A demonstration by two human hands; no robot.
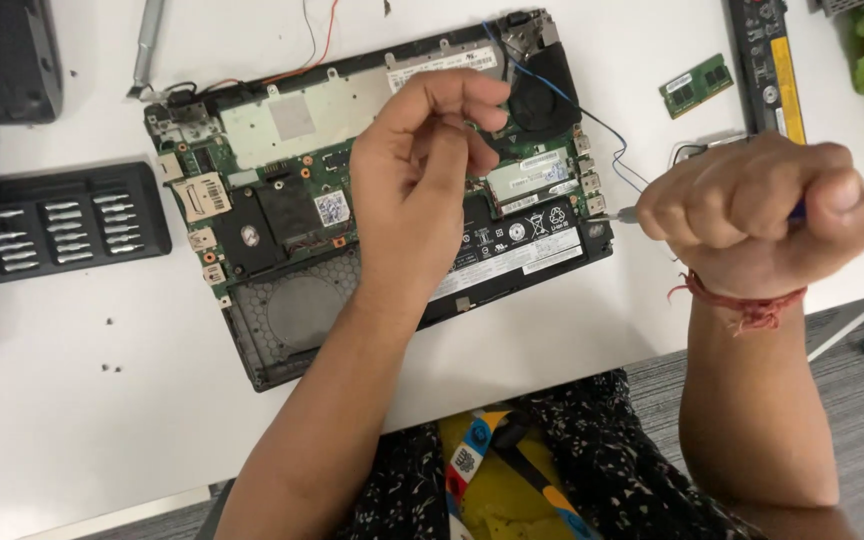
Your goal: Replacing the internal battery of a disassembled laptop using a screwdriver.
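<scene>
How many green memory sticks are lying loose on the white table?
1: a green memory stick lies on the table, right of the opened laptop. Hands may hide others.

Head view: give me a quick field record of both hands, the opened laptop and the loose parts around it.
left hand: raised over the opened laptop, fingertips pinched; anything held is too small to tell
right hand: fist around a screwdriver, tip at the laptop's right edge
bit tray: left of laptop
memory stick: on table, upper right
loose screws: scattered lower left
</scene>
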